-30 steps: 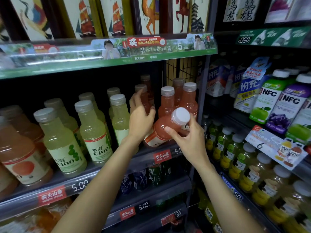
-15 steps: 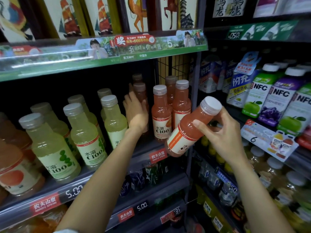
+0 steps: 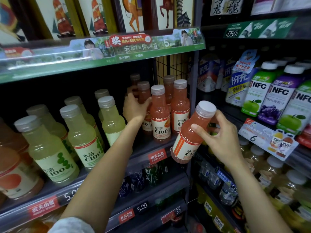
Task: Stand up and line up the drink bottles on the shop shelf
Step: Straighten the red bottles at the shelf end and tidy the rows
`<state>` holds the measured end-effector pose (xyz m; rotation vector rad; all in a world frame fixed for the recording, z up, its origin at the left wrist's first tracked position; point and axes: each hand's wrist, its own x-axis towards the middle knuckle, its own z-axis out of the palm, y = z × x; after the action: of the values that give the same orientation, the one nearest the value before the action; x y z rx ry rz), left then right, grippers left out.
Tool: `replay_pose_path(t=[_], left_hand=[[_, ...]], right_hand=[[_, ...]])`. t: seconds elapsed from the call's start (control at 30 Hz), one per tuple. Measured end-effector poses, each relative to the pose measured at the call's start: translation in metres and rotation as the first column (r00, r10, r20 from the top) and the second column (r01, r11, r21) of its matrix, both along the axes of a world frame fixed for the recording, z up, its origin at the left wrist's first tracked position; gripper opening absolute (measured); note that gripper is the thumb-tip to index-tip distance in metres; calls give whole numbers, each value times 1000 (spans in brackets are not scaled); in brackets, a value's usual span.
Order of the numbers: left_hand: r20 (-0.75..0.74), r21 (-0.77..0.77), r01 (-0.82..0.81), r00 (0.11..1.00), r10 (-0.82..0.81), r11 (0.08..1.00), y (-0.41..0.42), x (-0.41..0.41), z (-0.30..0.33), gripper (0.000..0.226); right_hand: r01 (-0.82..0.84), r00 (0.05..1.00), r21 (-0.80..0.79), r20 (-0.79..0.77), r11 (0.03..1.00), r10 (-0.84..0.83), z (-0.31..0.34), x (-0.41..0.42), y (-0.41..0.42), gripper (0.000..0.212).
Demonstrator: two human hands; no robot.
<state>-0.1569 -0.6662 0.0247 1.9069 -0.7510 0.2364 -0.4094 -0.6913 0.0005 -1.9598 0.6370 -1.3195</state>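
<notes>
While tilted off the shelf edge (image 3: 117,163), pink bottle (image 3: 190,133) in right hand (image 3: 222,140).

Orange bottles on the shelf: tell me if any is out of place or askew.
One is. The right hand grips an orange bottle off the shelf, tilted, cap up and to the right. The left hand holds an upright orange bottle in the row. The others stand straight.

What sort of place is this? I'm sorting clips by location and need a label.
Most likely a convenience store or supermarket drinks aisle: tiered shelving with price tags such as the 5.00 tag, rows of identical C100 bottles, NFC juice bottles, and a promotional banner along the shelf edge.
</notes>
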Motion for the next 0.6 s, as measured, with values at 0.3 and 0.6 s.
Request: replay_pose_path(t=[0.3,0.6], left_hand=[[-55,57,100,994,-97,993,0,8,1,53],[27,45,84,996,-85,995,0,8,-3,52]], right_hand=[[17,1000,3,-19,1000,-17,-1,-2,1,44],[-8,1000,29,-11,1000,9,-1,4,1,47]])
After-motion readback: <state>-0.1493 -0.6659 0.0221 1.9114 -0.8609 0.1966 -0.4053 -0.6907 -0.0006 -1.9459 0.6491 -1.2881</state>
